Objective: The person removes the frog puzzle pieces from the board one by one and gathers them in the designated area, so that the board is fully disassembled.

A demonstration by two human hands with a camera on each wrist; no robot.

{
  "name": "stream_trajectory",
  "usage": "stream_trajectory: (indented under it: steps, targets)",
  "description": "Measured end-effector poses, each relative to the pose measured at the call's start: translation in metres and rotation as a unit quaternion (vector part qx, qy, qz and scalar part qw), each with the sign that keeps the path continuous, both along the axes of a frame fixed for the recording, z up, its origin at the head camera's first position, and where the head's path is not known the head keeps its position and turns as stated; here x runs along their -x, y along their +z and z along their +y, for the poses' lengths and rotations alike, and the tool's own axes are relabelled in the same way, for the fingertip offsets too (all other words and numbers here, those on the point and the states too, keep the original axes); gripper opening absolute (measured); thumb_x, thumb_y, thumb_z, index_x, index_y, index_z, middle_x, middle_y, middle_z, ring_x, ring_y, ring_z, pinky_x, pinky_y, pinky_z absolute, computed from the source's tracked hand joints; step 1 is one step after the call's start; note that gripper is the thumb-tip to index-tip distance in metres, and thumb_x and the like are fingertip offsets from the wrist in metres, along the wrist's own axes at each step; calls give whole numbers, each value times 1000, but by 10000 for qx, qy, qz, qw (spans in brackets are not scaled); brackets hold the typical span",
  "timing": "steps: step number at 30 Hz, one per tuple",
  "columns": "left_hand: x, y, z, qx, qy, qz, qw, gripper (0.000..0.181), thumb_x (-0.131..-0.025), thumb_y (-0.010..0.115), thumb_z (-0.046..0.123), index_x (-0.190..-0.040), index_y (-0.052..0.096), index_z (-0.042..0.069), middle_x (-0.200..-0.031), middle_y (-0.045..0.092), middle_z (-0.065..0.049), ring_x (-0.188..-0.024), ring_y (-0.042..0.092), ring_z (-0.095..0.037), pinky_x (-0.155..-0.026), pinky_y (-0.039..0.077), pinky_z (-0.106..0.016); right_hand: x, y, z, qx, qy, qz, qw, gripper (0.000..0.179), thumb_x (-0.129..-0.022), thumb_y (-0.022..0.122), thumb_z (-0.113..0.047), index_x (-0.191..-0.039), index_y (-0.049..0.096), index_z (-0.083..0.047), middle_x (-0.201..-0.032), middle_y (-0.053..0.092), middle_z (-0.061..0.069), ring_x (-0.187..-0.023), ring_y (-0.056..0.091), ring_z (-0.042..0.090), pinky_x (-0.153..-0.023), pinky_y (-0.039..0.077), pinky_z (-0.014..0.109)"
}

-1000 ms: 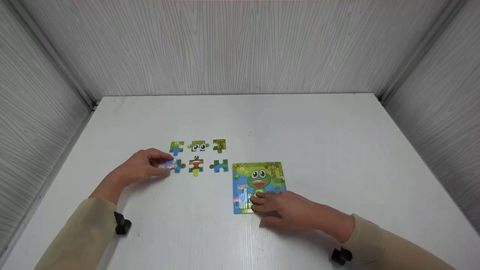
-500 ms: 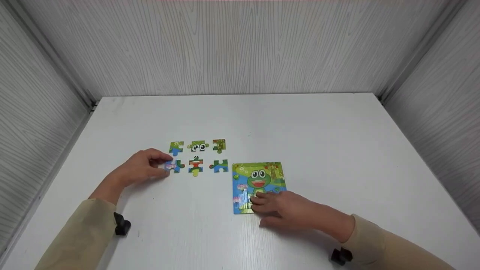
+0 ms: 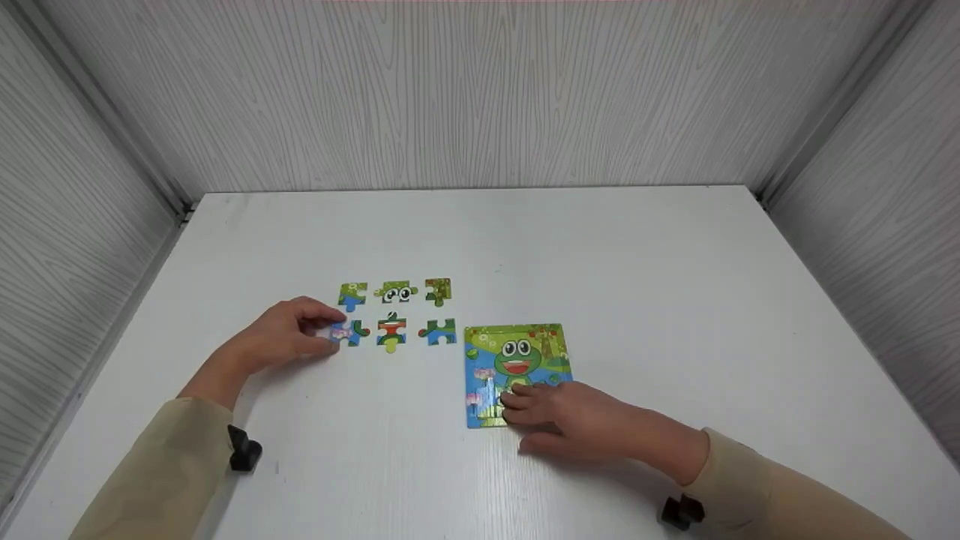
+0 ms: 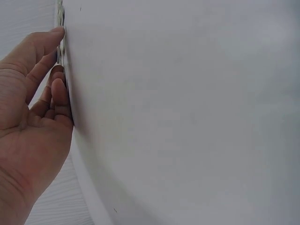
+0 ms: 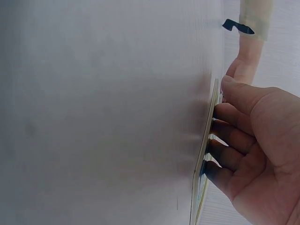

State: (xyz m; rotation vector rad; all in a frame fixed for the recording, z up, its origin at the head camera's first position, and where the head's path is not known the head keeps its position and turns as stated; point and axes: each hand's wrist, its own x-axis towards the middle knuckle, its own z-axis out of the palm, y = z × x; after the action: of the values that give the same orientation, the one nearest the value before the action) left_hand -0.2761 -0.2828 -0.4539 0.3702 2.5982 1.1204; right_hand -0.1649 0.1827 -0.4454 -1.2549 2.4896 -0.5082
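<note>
- As you are viewing it from above, the grained back wall (image 3: 480,90) is standing beyond the far edge of the white table (image 3: 675,285), which is occupying the lower field.
- Sleeves: your tan right sleeve (image 3: 795,491) and left sleeve (image 3: 150,472) are crossing the near corners.
- Frog board (image 3: 517,352): this square, brightly printed panel is lying flat near the middle of the table, its near right corner being covered by your right hand (image 3: 566,420).
- Right hand: you are resting loosely bent fingers on the board without wrapping them round it; the thumb is pointing past the near edge.
- Left hand (image 3: 277,334): your thumb and a curved fingertip are standing apart, set at opposite sides of the flower piece (image 3: 351,331); whether they are pinching it, you cannot tell.
- Near row: right of the flower piece, the mouth piece (image 3: 391,330) and blue-green piece (image 3: 442,331) are lying apart, the latter near the board.
- Far row: the corner piece (image 3: 352,295), eyes piece (image 3: 395,285) and tree piece (image 3: 439,291) are lying left to right, separately.
</note>
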Motion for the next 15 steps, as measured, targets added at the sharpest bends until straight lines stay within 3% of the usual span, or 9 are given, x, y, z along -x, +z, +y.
stream_trajectory:
  steps: [15]
  targets:
    - [-1,-1,1,47,-22,86,9999,45,-92,84,20,-134,72,10,-133,60,-12,-111,51,-29,-95,43,-36,0,1,-1,-9,8,12,10000,49,-105,69,-33,-150,62,-13,-156,55,2,-149,46,25,-115,44,45]
